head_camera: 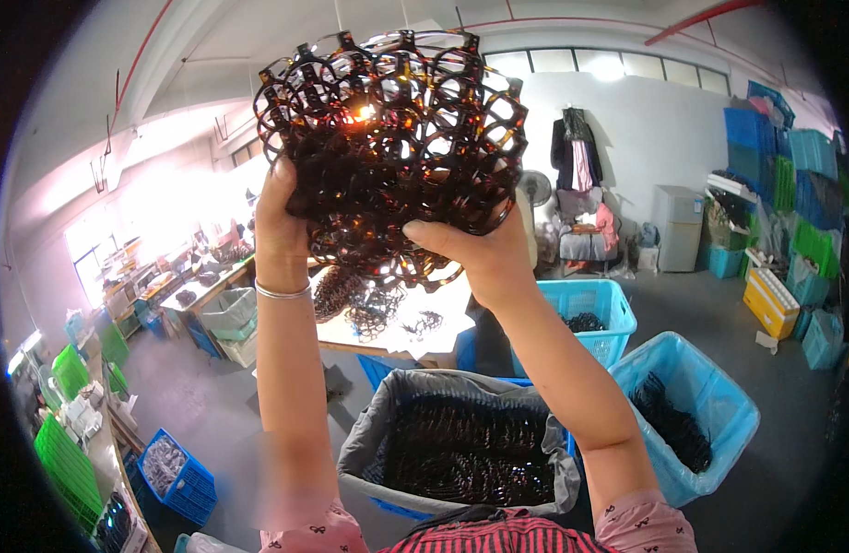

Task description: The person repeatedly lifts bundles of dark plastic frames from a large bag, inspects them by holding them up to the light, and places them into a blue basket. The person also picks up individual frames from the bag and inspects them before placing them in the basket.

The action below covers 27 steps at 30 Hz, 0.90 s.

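Observation:
Both hands hold up a thick bundle of tortoiseshell-patterned, glossy openwork plastic frames point(404, 131) with round openings. My left hand point(281, 207) grips its left side, thumb at the edge, a thin bangle on that wrist. At the lower right, my right hand point(476, 249) has its thumb laid over the front of the bundle; its other fingers are mostly hidden behind. Below my arms, a lined crate point(355, 449) is filled with dark glossy pieces point(469, 449). Behind the bundle, a white-topped table point(334, 328) carries more openwork pieces point(376, 307).
A light-blue lined crate point(732, 415) and a turquoise basket point(621, 325) with dark pieces stand to the right. A blue basket point(196, 494) is on the floor at left, beside a long workbench point(106, 442). Stacked crates point(749, 145), a small refrigerator point(679, 228) and a chair point(583, 245) are farther back.

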Available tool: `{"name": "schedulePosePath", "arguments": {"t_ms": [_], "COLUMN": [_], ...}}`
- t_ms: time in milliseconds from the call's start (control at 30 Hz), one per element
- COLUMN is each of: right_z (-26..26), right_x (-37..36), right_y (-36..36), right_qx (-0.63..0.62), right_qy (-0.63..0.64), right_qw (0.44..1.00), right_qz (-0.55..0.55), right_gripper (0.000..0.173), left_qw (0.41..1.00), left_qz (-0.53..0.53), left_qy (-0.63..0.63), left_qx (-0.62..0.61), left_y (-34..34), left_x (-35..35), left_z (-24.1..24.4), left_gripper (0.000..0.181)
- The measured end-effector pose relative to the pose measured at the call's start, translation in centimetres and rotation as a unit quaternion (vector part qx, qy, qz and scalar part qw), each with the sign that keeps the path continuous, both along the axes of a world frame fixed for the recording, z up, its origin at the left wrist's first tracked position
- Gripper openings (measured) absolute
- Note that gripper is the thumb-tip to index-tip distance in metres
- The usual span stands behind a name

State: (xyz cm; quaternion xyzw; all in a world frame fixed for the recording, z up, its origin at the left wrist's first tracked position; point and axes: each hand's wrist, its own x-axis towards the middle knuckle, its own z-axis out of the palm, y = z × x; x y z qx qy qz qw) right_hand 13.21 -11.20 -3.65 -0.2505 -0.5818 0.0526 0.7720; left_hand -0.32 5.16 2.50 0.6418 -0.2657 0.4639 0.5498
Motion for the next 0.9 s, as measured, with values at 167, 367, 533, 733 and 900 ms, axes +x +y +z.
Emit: {"name": "schedulePosePath", "arguments": {"t_ms": [167, 367, 533, 733, 900], "right_z": [0.1, 0.0, 0.1, -0.4, -0.7], "right_x": [-1.3, -1.8, -1.4, -1.0, -0.7], "right_y": [-0.4, -0.5, -0.9, -0.2, -0.5], "right_qx": [-0.010, -0.006, -0.027, -0.003, 0.017], "right_qy": [0.020, 0.033, 0.021, 0.039, 0.104], "right_qw": [0.999, 0.995, 0.996, 0.996, 0.994], "right_qz": [-0.025, -0.090, -0.082, -0.086, 0.016], "right_gripper": [0.041, 0.043, 0.043, 0.040, 0.040], "left_qw": [0.999, 0.999, 0.999, 0.999, 0.999], "left_qz": [0.011, 0.002, 0.001, 0.003, -0.011], "left_qy": [-0.023, -0.028, -0.028, -0.028, -0.009], "left_qx": [-0.032, -0.040, -0.043, -0.044, -0.039], "left_y": [0.4, 0.7, 0.8, 1.1, 0.8], "left_x": [0.5, 1.3, 1.5, 1.8, 2.6], "left_z": [0.0, -0.2, 0.0, 0.2, 0.6], "left_gripper": [0.060, 0.060, 0.059, 0.059, 0.059]}}
